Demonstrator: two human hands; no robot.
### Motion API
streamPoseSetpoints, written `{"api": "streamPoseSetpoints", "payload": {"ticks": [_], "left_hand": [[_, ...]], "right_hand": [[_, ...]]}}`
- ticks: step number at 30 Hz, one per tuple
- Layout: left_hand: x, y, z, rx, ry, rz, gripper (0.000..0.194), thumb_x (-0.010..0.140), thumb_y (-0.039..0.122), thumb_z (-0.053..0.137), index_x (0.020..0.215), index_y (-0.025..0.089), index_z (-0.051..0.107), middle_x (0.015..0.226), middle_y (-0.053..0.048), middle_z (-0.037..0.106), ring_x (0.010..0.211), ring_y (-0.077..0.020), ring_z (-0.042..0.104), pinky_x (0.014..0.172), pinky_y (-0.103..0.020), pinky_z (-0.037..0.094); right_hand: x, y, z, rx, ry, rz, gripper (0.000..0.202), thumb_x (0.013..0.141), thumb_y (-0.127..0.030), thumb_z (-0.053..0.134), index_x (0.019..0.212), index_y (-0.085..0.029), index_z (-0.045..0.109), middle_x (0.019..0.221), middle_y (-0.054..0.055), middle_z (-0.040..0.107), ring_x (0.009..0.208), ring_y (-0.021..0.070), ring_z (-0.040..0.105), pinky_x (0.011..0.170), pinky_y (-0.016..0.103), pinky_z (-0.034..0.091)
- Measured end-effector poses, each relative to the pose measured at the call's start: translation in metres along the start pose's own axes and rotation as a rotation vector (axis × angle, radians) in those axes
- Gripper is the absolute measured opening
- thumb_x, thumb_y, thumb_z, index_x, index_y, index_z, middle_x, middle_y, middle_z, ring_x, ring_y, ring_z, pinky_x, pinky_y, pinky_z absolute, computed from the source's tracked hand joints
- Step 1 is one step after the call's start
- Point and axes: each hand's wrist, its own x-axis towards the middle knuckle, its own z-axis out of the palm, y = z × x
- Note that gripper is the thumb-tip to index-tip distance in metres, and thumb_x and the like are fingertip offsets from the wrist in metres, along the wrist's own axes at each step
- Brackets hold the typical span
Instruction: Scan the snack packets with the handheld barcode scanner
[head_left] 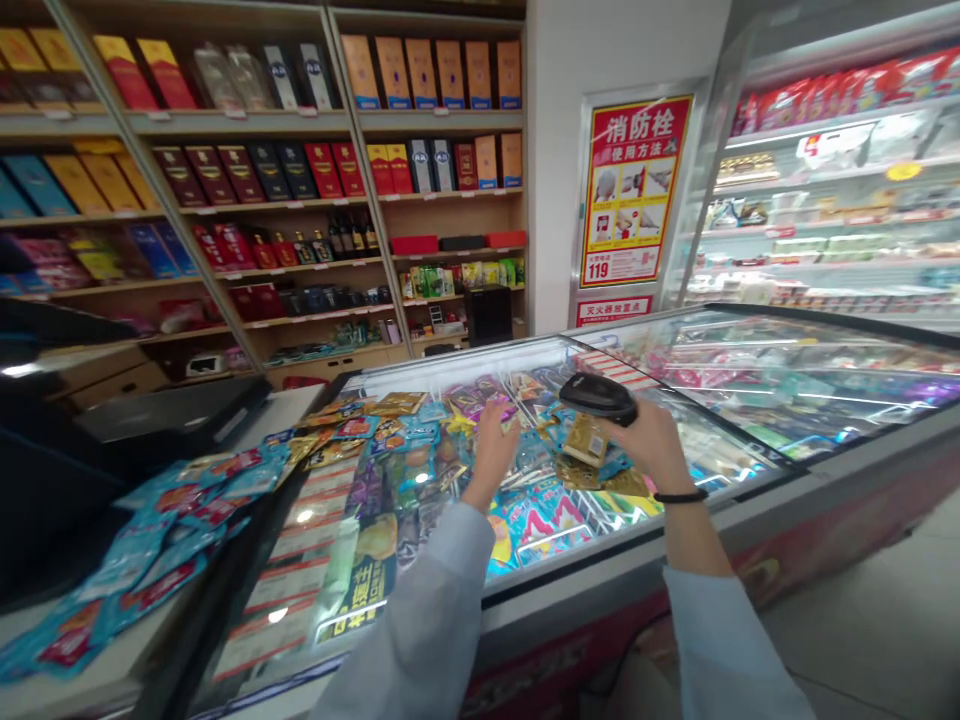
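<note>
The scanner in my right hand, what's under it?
Under the scanner is a gold packet, with other gold and blue packets around it. Whatever the scanner and your right hand cover can't be seen.

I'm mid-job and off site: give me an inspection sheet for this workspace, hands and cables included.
Surface: glass freezer top, reflecting light, with packaged goods visible beneath.
Job's things: black handheld scanner above gold packets on the glass; blue packets heaped at the left.
Clutter: the left heap spreads from the counter toward the freezer's far left; black equipment stands behind it.
Hands: right hand grips the scanner; left hand is over the glass, its hold unclear.
Cables: none made out for certain.
Surroundings: stocked wall shelves, red fire-hydrant notice, lit display shelves at the right.
</note>
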Motion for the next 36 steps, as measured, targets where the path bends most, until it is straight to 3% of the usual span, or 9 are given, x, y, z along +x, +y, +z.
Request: {"api": "streamPoseSetpoints", "payload": {"ticks": [6,10,13,16,19,24,27,32,36], "left_hand": [[0.024,-0.039,-0.105,0.041,0.080,-0.045,0.026,0.076,0.016,0.056,0.101,0.017,0.064,0.116,-0.009,0.064,0.117,-0.0228,0.054,0.105,-0.039,0.036],[0.012,-0.087,-0.167,0.123,0.084,-0.128,0.029,0.077,0.017,0.056,0.104,0.018,0.063,0.112,-0.010,0.066,0.108,-0.0235,0.060,0.097,-0.039,0.044],[-0.004,-0.118,-0.194,0.334,0.069,-0.097,0.036,0.079,0.015,0.052,0.114,0.015,0.059,0.120,-0.013,0.063,0.113,-0.0248,0.058,0.100,-0.040,0.042],[-0.014,-0.137,-0.204,0.548,-0.010,-0.054,0.045,0.080,0.010,0.048,0.125,0.010,0.052,0.131,-0.018,0.055,0.124,-0.0259,0.051,0.105,-0.039,0.038],[-0.015,-0.142,-0.202,0.672,-0.116,-0.067,0.051,0.082,0.008,0.046,0.133,0.009,0.045,0.137,-0.019,0.050,0.126,-0.0259,0.049,0.105,-0.039,0.037],[-0.011,-0.143,-0.191,0.747,-0.174,0.009,0.049,0.082,0.003,0.041,0.128,0.016,0.052,0.136,-0.015,0.053,0.124,-0.0226,0.052,0.106,-0.036,0.036],[-0.009,-0.144,-0.187,0.799,-0.187,-0.029,0.047,0.082,0.000,0.038,0.123,0.012,0.056,0.125,-0.021,0.060,0.112,-0.0252,0.061,0.098,-0.038,0.043],[-0.006,-0.143,-0.189,0.833,-0.124,-0.108,0.033,0.086,0.008,0.038,0.106,0.011,0.064,0.088,-0.020,0.070,0.088,-0.0261,0.067,0.085,-0.037,0.047],[-0.004,-0.137,-0.200,0.657,0.059,-0.091,0.025,0.086,0.012,0.041,0.096,0.015,0.064,0.092,-0.017,0.068,0.093,-0.0250,0.065,0.090,-0.037,0.045]], "right_hand": [[0.000,-0.087,0.028,0.238,-0.087,-0.173,0.034,0.071,-0.041,0.065,0.095,-0.017,0.069,0.085,0.010,0.073,0.085,0.0276,0.068,0.067,0.030,0.046],[-0.008,-0.132,0.063,0.291,-0.176,-0.307,0.031,0.071,-0.038,0.065,0.094,-0.018,0.070,0.086,0.010,0.073,0.087,0.0283,0.067,0.069,0.031,0.047],[-0.016,-0.152,0.086,0.314,-0.277,-0.346,0.028,0.070,-0.034,0.066,0.092,-0.018,0.070,0.085,0.009,0.073,0.086,0.0275,0.068,0.069,0.030,0.047],[-0.023,-0.159,0.098,0.324,-0.354,-0.393,0.023,0.069,-0.031,0.066,0.087,-0.018,0.070,0.080,0.008,0.073,0.082,0.0263,0.068,0.066,0.029,0.046],[-0.030,-0.161,0.105,0.329,-0.371,-0.419,0.024,0.069,-0.033,0.066,0.087,-0.017,0.071,0.080,0.008,0.073,0.080,0.0254,0.068,0.065,0.028,0.045],[-0.038,-0.162,0.112,0.188,-0.336,-0.431,0.028,0.072,-0.039,0.064,0.088,-0.018,0.071,0.078,0.009,0.073,0.078,0.0266,0.069,0.063,0.029,0.044],[-0.040,-0.162,0.115,0.158,-0.302,-0.448,0.030,0.073,-0.042,0.063,0.091,-0.019,0.071,0.079,0.009,0.074,0.077,0.0268,0.069,0.062,0.029,0.044],[-0.041,-0.159,0.118,0.129,-0.233,-0.411,0.030,0.072,-0.040,0.064,0.093,-0.021,0.071,0.079,0.009,0.074,0.077,0.0271,0.069,0.062,0.029,0.044],[-0.042,-0.157,0.117,0.124,-0.223,-0.389,0.032,0.072,-0.038,0.064,0.099,-0.021,0.069,0.083,0.008,0.074,0.080,0.0273,0.069,0.065,0.029,0.045]]}}
